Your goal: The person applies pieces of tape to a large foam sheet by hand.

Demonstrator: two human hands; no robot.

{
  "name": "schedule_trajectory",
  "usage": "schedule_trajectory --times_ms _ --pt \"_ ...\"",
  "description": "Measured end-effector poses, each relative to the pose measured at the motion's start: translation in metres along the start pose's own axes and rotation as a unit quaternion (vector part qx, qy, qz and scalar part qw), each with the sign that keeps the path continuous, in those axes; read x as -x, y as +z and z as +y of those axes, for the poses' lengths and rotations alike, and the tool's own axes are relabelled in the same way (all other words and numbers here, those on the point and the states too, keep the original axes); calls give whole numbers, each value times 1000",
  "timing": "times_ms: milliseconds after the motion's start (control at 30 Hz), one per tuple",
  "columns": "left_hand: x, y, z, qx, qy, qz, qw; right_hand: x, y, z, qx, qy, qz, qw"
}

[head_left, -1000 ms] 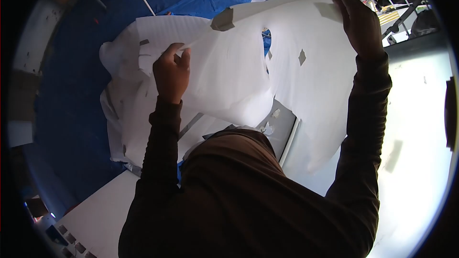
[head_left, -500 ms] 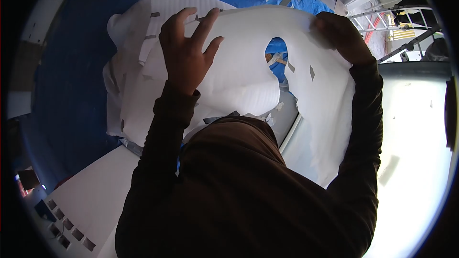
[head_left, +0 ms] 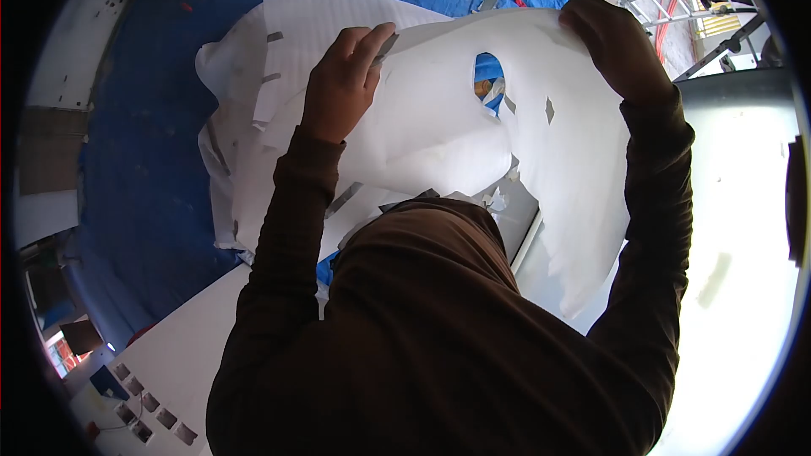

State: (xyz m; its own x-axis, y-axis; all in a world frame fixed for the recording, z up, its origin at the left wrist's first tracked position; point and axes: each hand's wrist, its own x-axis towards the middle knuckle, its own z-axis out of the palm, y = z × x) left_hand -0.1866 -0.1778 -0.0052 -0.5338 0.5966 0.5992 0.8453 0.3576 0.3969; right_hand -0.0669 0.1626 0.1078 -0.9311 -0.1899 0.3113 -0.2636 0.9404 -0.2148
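Note:
A large, thin white foam sheet (head_left: 431, 118) spreads in front of me, with an oval hole (head_left: 488, 76) through which blue shows. My left hand (head_left: 342, 84) is closed at the sheet's far edge, left of the hole, beside a grey tape piece (head_left: 387, 46). At the far right corner, my right hand (head_left: 615, 49) has its fingers curled over the same sheet's edge. Another small grey tape patch (head_left: 550, 111) sticks to the sheet between the hole and my right arm. The near part of the sheet curls up by my body.
More white foam sheeting (head_left: 291, 34) with tape strips lies to the left. Blue tarp (head_left: 144, 169) covers the floor. A white panel (head_left: 182, 329) with grey tape pieces is at lower left, a bright white surface (head_left: 735, 228) at right. A ladder (head_left: 710, 0) stands at far right.
My left hand has gone from spread fingers to closed at the sheet's edge. My right hand has moved slightly up and right, and the sheet's hole has narrowed.

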Motion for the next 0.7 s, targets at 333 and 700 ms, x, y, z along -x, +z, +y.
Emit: schedule_trajectory --times_ms 333,700 --pt "-1 -7 7 106 -31 66 992 8 1 1 9 28 29 999" --pt "31 -7 27 436 -454 69 774 46 58 -96 177 136 214 951"
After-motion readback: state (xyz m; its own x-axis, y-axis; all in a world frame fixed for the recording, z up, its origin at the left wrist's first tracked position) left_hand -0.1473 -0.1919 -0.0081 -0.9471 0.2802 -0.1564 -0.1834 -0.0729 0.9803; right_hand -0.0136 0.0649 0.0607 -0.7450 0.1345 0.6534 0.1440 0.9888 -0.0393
